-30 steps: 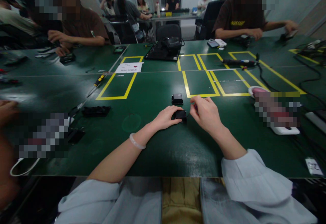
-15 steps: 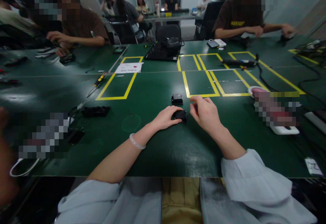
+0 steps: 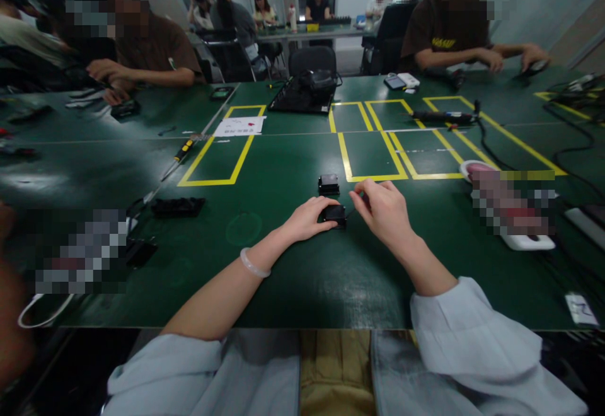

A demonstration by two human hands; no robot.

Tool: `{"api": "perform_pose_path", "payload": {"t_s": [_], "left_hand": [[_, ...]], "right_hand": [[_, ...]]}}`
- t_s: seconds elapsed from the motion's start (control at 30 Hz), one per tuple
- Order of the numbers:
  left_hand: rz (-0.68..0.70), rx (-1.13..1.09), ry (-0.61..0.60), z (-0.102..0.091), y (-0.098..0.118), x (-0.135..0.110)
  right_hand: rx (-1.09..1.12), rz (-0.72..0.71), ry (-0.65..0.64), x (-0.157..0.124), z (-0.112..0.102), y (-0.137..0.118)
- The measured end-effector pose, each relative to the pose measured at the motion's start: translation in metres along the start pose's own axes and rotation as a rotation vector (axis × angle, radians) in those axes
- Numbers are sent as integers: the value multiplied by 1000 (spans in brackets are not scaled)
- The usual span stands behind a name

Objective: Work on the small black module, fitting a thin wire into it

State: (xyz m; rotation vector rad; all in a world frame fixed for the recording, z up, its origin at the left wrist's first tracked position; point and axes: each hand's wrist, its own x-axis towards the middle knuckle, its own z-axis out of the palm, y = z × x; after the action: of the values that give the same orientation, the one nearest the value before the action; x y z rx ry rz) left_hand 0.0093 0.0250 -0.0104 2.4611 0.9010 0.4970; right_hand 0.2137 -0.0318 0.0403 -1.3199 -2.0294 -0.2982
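My left hand [image 3: 308,220] grips a small black box-shaped part [image 3: 336,215] on the green table, thumb on its near side and fingers on its far side. Just to the right, my right hand [image 3: 386,213] is closed in a pinch a short way from that part. A thin dark line shows between the pinch and the part; what the fingertips hold is too small to make out. Right behind the held part stands a second black box-shaped part [image 3: 329,183], apart from both hands.
Yellow tape outlines [image 3: 375,178] mark the table. A yellow-black screwdriver [image 3: 184,149] lies left, near a long black part [image 3: 178,207]. A corded pen-shaped black tool [image 3: 444,116] lies at the right, beyond a white-edged device [image 3: 527,241]. Co-workers sit across the table.
My right hand has shifted very slightly, its fingertips drawing closer into a pinch. My left hand stays on the black part. Across the table at right, a co-worker's hands have moved.
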Motion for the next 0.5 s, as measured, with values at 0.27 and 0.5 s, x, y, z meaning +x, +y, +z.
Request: {"api": "perform_pose_path", "payload": {"t_s": [0.27, 0.5], "left_hand": [[13, 6, 0, -2, 2, 0], [20, 8, 9, 1, -1, 0]], "right_hand": [[-4, -9, 3, 1, 3, 0], [24, -34, -36, 1, 0, 0]]}}
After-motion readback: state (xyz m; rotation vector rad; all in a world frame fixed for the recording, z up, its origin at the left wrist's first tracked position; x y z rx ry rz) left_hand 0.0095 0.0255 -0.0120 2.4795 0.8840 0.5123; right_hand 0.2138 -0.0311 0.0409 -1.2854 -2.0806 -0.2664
